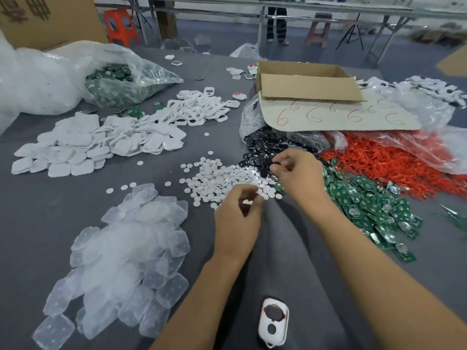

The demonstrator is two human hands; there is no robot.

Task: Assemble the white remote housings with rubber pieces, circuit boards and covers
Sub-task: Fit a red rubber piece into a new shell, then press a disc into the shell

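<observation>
A: On your far left, the translucent rubber pieces (121, 261) lie in a loose heap on the grey table (38, 210). They look soft and floppy, so lift one by its edge rather than its middle.

B: Next, your left hand (238, 218) hovers at the near edge of the white discs (217, 178). Its thumb and forefinger are curled in, pinching a small white disc (247, 202). It's light and smooth and will probably slip, so hold it across its rim.

A: Nearest you, between your forearms, the white housing (273, 322) lies flat on the table. It is apart from both hands, and its two openings face up. It looks like thin, stiff plastic. Take it by the long sides and spare the little loop at its near end.

B: Your right hand (295, 175) has its fingers curled at the edge of the black pieces (262, 150). I cannot tell whether it holds one.

A: Farther right, the green circuit boards (366, 205) sprawl in a pile. They're stiff but likely delicate, so pick them up by their edges.
</observation>
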